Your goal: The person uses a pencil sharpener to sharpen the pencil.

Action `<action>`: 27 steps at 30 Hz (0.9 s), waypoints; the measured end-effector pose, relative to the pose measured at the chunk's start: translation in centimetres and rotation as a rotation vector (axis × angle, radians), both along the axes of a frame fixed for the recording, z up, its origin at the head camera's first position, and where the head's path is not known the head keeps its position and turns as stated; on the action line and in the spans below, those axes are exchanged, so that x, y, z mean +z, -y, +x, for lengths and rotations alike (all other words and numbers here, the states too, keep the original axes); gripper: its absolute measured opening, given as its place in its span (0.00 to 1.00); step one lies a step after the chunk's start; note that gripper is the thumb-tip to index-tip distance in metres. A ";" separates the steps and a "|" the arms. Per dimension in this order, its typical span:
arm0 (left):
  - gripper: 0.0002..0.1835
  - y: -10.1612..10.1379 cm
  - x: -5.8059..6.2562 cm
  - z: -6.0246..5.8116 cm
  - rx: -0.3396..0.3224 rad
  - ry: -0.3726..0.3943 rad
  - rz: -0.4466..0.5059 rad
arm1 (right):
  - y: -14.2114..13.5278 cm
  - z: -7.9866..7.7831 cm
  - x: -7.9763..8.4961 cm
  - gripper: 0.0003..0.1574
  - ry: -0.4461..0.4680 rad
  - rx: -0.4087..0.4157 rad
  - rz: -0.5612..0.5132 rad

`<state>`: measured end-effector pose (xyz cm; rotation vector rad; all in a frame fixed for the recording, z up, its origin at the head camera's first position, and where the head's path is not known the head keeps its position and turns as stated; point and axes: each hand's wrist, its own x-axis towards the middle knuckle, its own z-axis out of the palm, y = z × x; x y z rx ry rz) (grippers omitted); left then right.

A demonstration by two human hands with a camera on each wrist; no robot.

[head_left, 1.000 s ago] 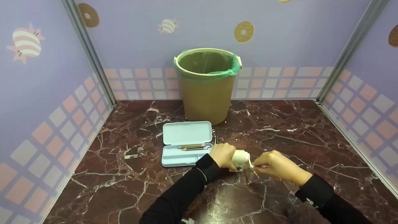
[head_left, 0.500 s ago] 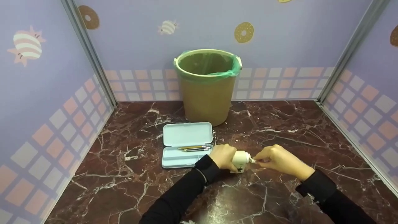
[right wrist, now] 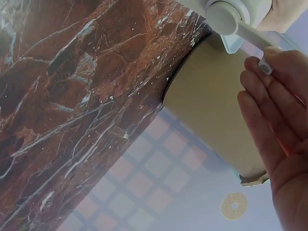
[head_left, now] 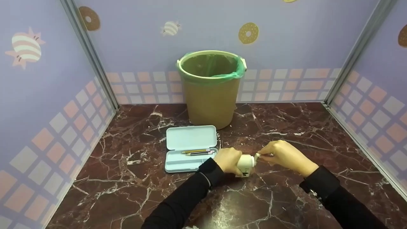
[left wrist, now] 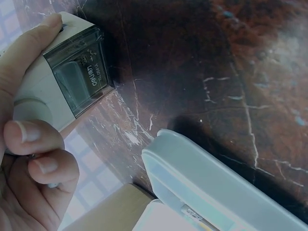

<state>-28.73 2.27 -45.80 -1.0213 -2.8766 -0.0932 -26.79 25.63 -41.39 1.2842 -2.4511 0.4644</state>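
Observation:
A white crank pencil sharpener (head_left: 246, 163) lies on its side or stands low on the marble-patterned table; which of the two I cannot tell. My left hand (head_left: 228, 160) grips its body from the left. In the left wrist view its clear shavings drawer (left wrist: 79, 74) shows, with the thumb along the white casing. To the right, my right hand (head_left: 286, 157) pinches the knob end of the crank handle (right wrist: 252, 36) between thumb and fingers. The crank points upward in the head view. Most of the sharpener's far side is hidden behind the left hand.
A light blue pencil case (head_left: 191, 137) lies opened left of the left hand, with pencils (head_left: 197, 153) in its tray. Behind it stands a tan waste bin (head_left: 211, 101) with a green liner. Patterned walls enclose the table on three sides.
The right hand has swung the crank handle from low to high, moving away from the front edge. The left hand keeps its grip on the sharpener in the same place.

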 end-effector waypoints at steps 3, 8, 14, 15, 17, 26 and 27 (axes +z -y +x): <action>0.26 0.2 -0.1 -0.2 -0.007 0.003 0.004 | 0.2 -0.1 0.2 0.06 0.007 -0.026 0.022; 0.26 0.3 -0.2 -0.5 -0.025 0.019 0.010 | 0.5 0.0 0.3 0.06 -0.003 -0.085 0.051; 0.26 0.3 -0.2 -0.3 -0.023 0.006 0.009 | 1.0 -0.5 -0.3 0.08 -0.065 -0.155 0.078; 0.26 0.3 -0.2 -0.2 -0.023 0.000 0.008 | 1.1 -0.7 -0.5 0.08 -0.069 -0.171 0.086; 0.27 0.2 -0.2 0.0 -0.028 -0.002 0.010 | 1.2 -1.0 -1.0 0.08 -0.068 -0.203 0.104; 0.27 0.0 -0.4 0.1 -0.030 -0.016 0.008 | 1.4 -2.4 -3.2 0.07 0.000 -0.245 0.127; 0.27 0.0 -0.4 0.0 -0.028 -0.020 0.008 | 1.5 -2.5 -3.4 0.07 0.000 -0.242 0.123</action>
